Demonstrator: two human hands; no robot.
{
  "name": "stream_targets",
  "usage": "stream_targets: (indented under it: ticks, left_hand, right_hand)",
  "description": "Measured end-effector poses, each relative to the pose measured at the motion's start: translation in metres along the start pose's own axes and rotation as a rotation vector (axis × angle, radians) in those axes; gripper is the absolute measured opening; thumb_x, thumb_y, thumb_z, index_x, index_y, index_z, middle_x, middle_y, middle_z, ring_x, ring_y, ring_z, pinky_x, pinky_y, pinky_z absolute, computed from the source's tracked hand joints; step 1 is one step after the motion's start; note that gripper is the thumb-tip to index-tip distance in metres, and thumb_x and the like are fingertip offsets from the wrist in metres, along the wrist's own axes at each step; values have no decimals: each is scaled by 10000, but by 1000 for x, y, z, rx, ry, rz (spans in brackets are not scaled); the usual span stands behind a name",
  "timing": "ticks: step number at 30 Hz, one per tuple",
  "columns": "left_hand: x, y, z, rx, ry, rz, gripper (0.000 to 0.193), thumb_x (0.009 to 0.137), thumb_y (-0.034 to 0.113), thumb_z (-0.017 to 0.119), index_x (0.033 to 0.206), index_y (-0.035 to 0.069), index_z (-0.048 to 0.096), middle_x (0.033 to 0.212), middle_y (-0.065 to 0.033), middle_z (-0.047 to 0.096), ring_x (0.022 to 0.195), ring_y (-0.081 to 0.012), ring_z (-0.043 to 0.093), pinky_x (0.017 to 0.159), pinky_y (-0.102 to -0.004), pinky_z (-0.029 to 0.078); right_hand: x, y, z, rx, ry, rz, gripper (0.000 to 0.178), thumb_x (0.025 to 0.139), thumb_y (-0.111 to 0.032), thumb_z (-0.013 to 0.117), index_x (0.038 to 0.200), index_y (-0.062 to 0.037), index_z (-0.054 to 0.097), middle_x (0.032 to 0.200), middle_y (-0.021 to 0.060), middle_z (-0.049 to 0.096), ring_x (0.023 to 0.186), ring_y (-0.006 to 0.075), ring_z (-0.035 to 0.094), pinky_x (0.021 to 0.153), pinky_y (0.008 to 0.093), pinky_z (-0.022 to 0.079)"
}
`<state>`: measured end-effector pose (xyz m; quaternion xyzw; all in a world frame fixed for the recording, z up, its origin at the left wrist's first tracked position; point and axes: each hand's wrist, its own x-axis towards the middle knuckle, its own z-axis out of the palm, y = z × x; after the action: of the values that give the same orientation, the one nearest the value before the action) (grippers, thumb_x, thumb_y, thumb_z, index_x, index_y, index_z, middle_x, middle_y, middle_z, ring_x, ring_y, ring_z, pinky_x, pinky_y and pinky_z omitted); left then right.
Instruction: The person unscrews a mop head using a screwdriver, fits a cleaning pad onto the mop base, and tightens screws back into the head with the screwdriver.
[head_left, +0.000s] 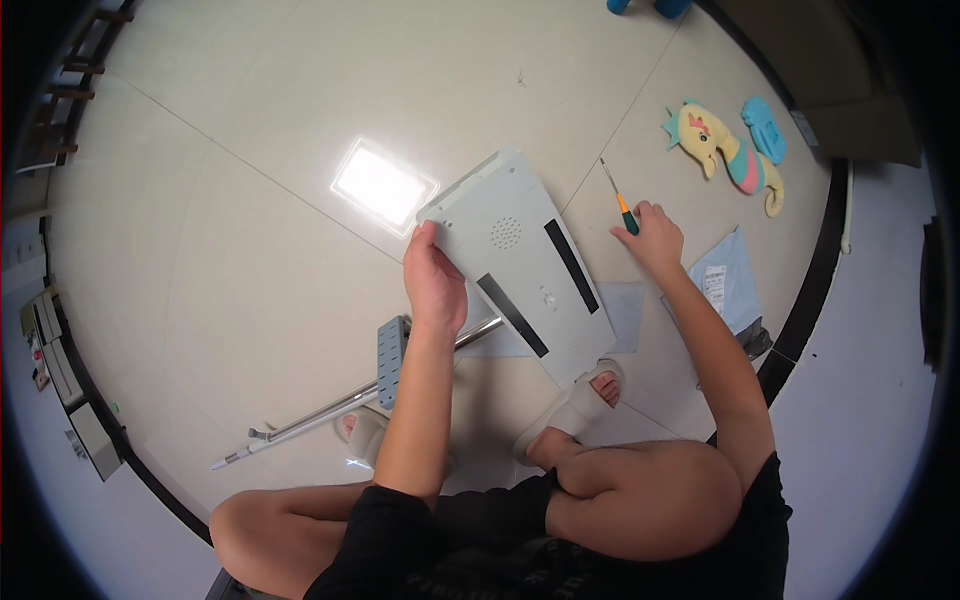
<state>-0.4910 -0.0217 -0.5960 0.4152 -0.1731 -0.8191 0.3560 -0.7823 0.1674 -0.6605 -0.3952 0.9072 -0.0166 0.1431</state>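
Panel (530, 272), pale grey, black-striped

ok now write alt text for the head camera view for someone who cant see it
A person's left hand holds the edge of a flat pale-grey casing with two black strips and a cluster of small holes. The right hand is at the handle of a screwdriver, its grip unclear. A plush seahorse lies on the tiled floor to the right.

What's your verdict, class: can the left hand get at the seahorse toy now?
Probably not: the left hand holds the edge of the white device, which lies between it and the seahorse toy.
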Motion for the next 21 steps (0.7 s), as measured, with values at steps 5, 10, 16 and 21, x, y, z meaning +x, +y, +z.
stream_targets:
  ticks: [5, 10, 16, 21]
  left_hand:
    - [3, -3, -5, 95, -5, -6, 470, 1062, 359, 389, 1370, 27, 514, 1405, -68, 569, 1328, -220, 512, 1113, -402, 380]
    - [-2, -2, -1, 82, 26, 36, 450, 1074, 366, 355, 1337, 46, 530, 1371, -64, 580, 1310, -205, 514, 1109, -397, 382]
    - [-1, -5, -7, 68, 11, 21, 444, 1083, 370, 325, 1324, 62, 533, 1340, -54, 581, 1288, -195, 517, 1108, -391, 381]
    - [-7, -1, 2, 91, 37, 1, 465, 1079, 383, 320, 1340, 56, 524, 1369, -58, 573, 1310, -204, 508, 1120, -403, 371]
  right_hand:
    - [4, -96, -32, 342, 371, -436, 339, 827, -266, 807, 1077, -85, 668, 991, 102, 620, 872, 301, 650, 741, 396, 526]
    - [-19, -203, -58, 538, 409, -764, 323, 778, -206, 839, 1053, -107, 701, 963, 67, 598, 861, 269, 616, 743, 381, 497]
    - [-17, -227, -50, 623, 289, -806, 222, 797, -158, 809, 958, -98, 669, 912, 47, 584, 851, 254, 598, 773, 372, 465]
    - [-15, -227, -47, 618, 293, -795, 114, 859, -135, 731, 893, -102, 628, 886, 40, 574, 874, 250, 599, 765, 384, 460]
